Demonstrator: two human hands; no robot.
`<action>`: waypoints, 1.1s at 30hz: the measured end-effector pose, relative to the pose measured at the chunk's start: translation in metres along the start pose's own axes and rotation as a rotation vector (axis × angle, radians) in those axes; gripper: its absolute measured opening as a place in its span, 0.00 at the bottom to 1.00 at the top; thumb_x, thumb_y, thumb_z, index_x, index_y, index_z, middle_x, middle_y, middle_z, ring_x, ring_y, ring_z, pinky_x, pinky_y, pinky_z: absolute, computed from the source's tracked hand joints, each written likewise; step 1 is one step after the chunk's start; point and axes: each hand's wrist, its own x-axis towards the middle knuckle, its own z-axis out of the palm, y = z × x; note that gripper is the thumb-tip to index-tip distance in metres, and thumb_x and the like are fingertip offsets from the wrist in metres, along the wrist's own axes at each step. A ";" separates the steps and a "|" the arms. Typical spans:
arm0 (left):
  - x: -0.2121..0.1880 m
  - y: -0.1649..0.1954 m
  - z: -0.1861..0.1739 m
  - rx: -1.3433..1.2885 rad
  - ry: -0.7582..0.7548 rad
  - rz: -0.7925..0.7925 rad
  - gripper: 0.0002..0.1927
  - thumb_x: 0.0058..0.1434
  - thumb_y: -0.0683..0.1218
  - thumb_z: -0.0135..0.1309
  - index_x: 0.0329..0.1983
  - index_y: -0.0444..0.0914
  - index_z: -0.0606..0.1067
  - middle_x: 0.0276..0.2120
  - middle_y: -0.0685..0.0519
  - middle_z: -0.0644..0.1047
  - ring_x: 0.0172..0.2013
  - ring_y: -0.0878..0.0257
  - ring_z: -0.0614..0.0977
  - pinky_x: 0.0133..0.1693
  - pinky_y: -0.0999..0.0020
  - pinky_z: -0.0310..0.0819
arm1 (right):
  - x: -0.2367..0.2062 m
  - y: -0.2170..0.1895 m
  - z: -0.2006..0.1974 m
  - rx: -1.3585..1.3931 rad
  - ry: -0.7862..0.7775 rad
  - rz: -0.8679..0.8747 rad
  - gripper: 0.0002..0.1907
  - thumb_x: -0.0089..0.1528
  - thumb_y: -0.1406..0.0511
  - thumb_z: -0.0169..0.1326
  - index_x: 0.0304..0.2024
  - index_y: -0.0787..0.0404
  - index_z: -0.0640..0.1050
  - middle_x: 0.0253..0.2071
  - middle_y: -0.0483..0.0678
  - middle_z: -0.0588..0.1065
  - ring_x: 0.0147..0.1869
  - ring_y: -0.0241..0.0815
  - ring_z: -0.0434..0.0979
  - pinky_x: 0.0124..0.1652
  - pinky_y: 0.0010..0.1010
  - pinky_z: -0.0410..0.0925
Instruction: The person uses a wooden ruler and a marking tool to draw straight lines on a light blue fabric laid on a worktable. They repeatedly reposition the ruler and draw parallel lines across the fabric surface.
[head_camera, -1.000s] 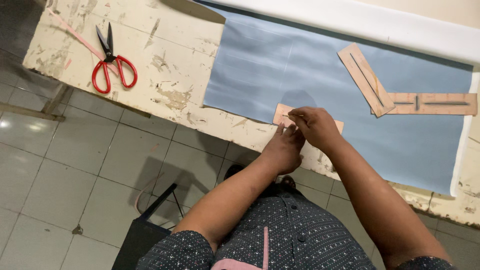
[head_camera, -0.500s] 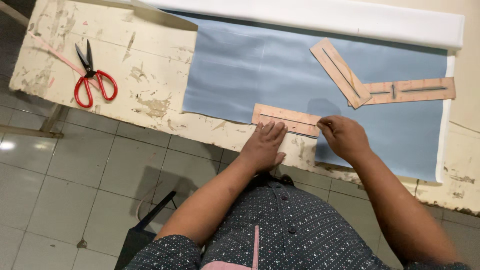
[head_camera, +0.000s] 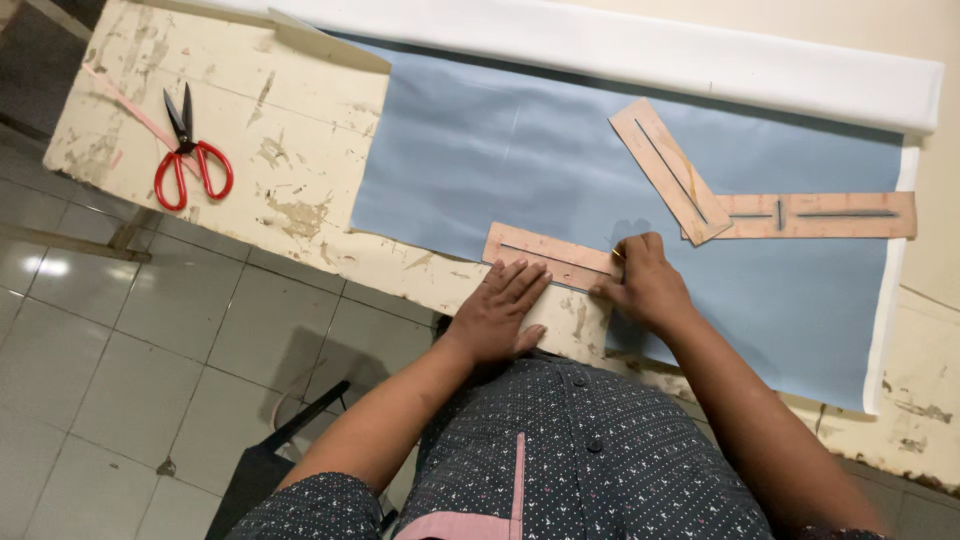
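Observation:
A blue-grey cloth (head_camera: 500, 150) lies flat on a worn cream table (head_camera: 260, 110). A narrow brown cardboard strip (head_camera: 545, 252) rests on the cloth's near edge. My left hand (head_camera: 500, 310) lies flat with fingers spread, pressing the strip's lower edge against the table. My right hand (head_camera: 645, 285) sits at the strip's right end, fingers pinched on a small yellowish marker, too small to name. Both forearms reach in from below.
Two more brown cardboard strips, one slanted (head_camera: 668, 168) and one level (head_camera: 815, 215), lie on the cloth to the far right. Red-handled scissors (head_camera: 190, 155) rest at the table's left end with a pink ribbon (head_camera: 130, 105). A white fabric roll (head_camera: 640, 55) runs along the back.
My hands have come apart: the left now lies flat on the strip, the right has slid to its right end. The view has shifted left and down.

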 end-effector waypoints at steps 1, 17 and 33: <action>-0.001 -0.001 -0.001 -0.015 -0.025 0.007 0.43 0.64 0.65 0.46 0.75 0.38 0.57 0.73 0.46 0.57 0.73 0.50 0.56 0.73 0.50 0.43 | 0.002 0.002 -0.001 0.012 -0.025 0.027 0.31 0.52 0.54 0.69 0.51 0.60 0.72 0.49 0.52 0.72 0.53 0.55 0.78 0.49 0.44 0.70; 0.040 -0.015 0.002 -0.011 0.111 0.181 0.30 0.69 0.58 0.48 0.68 0.38 0.68 0.71 0.44 0.63 0.72 0.51 0.61 0.73 0.50 0.51 | 0.049 0.008 -0.028 0.709 0.175 0.086 0.07 0.66 0.68 0.58 0.41 0.68 0.81 0.26 0.43 0.74 0.28 0.31 0.68 0.28 0.25 0.62; 0.052 -0.018 0.013 -0.110 0.037 0.000 0.39 0.66 0.67 0.47 0.73 0.40 0.63 0.74 0.42 0.57 0.75 0.45 0.54 0.74 0.48 0.41 | 0.043 -0.001 -0.030 0.549 0.258 0.089 0.10 0.63 0.66 0.63 0.44 0.66 0.83 0.36 0.45 0.79 0.36 0.32 0.77 0.36 0.25 0.70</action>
